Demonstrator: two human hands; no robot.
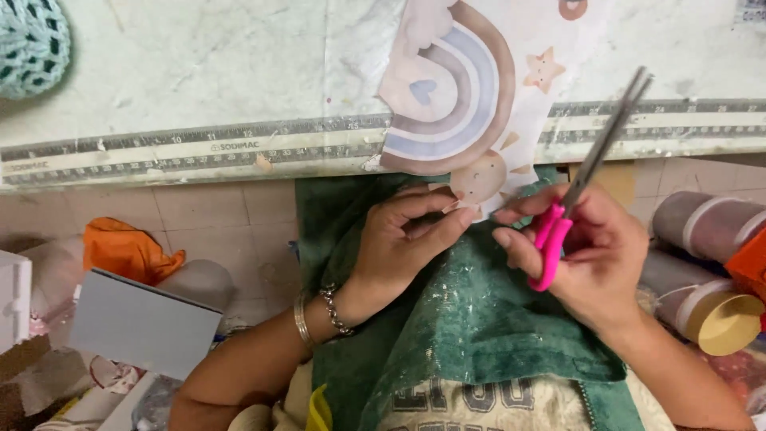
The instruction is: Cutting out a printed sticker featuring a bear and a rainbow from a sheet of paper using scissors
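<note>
My left hand [407, 235] pinches the lower edge of a printed paper sheet [471, 96] showing a pastel rainbow, a sun and a star. The sheet hangs over the table edge toward my lap. My right hand [594, 255] grips pink-handled scissors [578, 183], blades closed and pointing up to the right, just right of the sheet. A finger of that hand also touches the paper's bottom edge. A green towel [471, 319] covers my lap beneath both hands.
A marble-look table [199, 64] with a metal ruler [183, 148] along its front edge lies ahead. Cardboard rolls [702, 263] are stacked at right. An orange cloth [128, 251], a grey box [140, 323] and clutter sit on the tiled floor at left. A teal knitted item [32, 44] is at the top left.
</note>
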